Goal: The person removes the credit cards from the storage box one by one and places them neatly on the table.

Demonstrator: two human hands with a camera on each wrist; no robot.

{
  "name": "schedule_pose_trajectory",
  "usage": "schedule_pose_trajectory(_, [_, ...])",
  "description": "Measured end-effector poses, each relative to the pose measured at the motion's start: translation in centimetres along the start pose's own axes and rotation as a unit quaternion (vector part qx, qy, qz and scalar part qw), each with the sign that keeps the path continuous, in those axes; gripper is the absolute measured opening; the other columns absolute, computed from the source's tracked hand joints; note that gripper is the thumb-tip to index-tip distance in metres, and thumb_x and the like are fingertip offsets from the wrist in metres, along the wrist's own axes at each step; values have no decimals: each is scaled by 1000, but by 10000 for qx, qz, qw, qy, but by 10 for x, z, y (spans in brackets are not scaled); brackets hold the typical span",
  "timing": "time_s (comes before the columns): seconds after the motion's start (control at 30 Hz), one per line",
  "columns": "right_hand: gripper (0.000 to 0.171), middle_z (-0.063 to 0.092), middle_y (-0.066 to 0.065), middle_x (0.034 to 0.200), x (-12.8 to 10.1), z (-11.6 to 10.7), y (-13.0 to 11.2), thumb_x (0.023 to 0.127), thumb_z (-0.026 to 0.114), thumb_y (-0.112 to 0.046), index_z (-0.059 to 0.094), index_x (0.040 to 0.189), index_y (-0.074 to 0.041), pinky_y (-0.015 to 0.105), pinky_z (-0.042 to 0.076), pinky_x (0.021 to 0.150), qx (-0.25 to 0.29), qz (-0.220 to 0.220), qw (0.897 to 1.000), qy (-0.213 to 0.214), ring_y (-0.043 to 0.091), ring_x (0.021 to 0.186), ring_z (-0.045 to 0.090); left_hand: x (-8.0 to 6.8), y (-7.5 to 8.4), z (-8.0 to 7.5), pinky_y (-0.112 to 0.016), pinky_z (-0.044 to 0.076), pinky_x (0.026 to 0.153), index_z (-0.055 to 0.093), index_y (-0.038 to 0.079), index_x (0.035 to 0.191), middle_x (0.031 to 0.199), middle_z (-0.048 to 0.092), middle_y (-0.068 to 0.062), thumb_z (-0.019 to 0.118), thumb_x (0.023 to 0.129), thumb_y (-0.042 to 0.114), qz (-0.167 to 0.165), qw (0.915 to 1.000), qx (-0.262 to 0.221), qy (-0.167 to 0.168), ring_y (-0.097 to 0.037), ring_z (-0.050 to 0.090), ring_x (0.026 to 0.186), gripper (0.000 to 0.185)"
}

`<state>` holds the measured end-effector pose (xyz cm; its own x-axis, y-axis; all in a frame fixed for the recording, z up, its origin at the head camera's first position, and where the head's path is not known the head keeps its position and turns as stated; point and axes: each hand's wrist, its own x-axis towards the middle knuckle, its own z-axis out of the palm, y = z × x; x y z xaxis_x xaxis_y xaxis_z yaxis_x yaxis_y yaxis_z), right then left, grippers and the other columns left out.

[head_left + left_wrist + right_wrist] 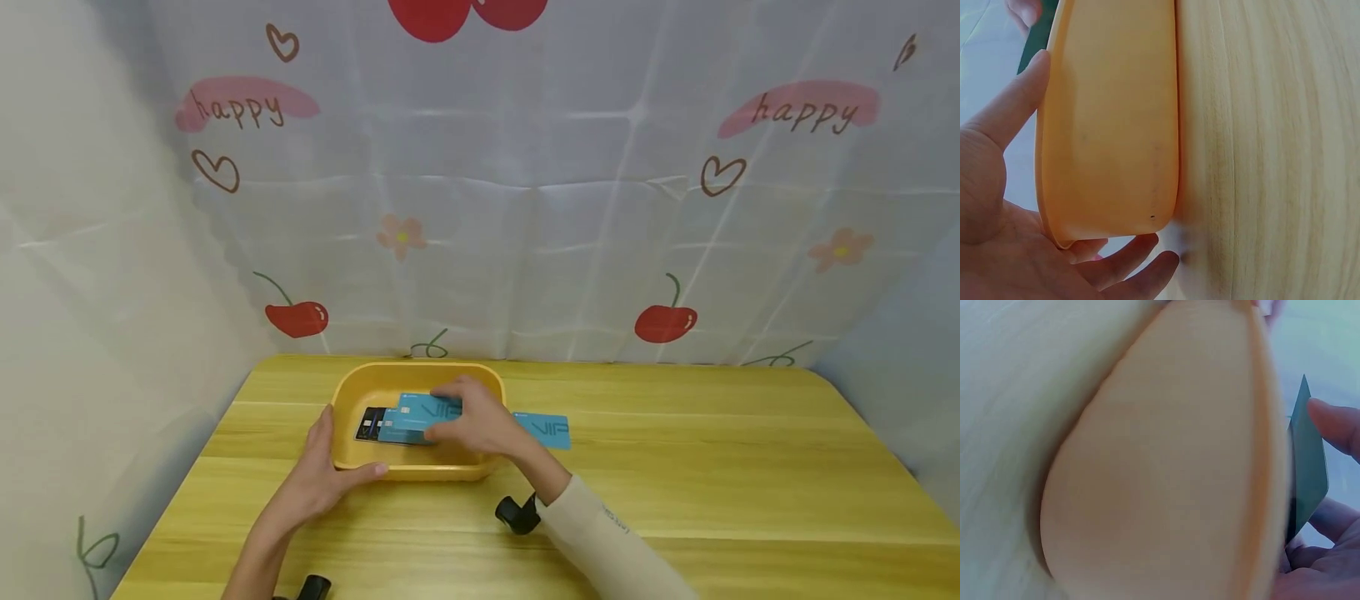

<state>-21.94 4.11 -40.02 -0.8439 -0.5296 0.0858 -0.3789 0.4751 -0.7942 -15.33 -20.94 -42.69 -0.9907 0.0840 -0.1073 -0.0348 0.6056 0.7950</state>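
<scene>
A yellow plastic bin (420, 473) stands on the table. My left hand (318, 471) holds its near left corner, thumb (1025, 90) along the front rim and fingers against the end wall. My right hand (483, 421) reaches over the bin and pinches a light blue card (420, 408) with "VIP" lettering between thumb and fingers; its right end is hidden by the hand. In the right wrist view that card (1311, 469) stands tilted beyond the rim. Under it in the bin, another blue card (386, 429) overlaps black cards (366, 427).
Another blue card (546, 429) lies on the wooden table (712, 467), just right of the bin and partly behind my right wrist. Black wrist camera mounts (517, 515) show beneath the forearms. A white printed curtain (525, 250) hangs along the table's back edge.
</scene>
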Motion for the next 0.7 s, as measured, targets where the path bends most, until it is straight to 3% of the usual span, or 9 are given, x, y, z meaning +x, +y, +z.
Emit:
schedule_pose_trajectory(0.33, [55, 57, 9, 112, -18, -15, 4, 83, 79, -18, 61, 130, 4, 41, 48, 89, -118, -332, 9993, 78, 22, 101, 53, 1, -1, 0, -61, 19, 112, -12, -6, 153, 156, 2, -33, 83, 79, 42, -94, 9999, 48, -14, -47, 15, 141, 129])
schedule_pose_trajectory(0.7, [56, 56, 6, 111, -39, -29, 17, 83, 79, -21, 61, 130, 4, 35, 43, 81, 122, -229, 9995, 202, 20, 93, 49, -1, 0, 0, -61, 17, 112, -14, -5, 153, 157, -1, -32, 83, 79, 42, -128, 9999, 16, -39, -46, 12, 142, 130])
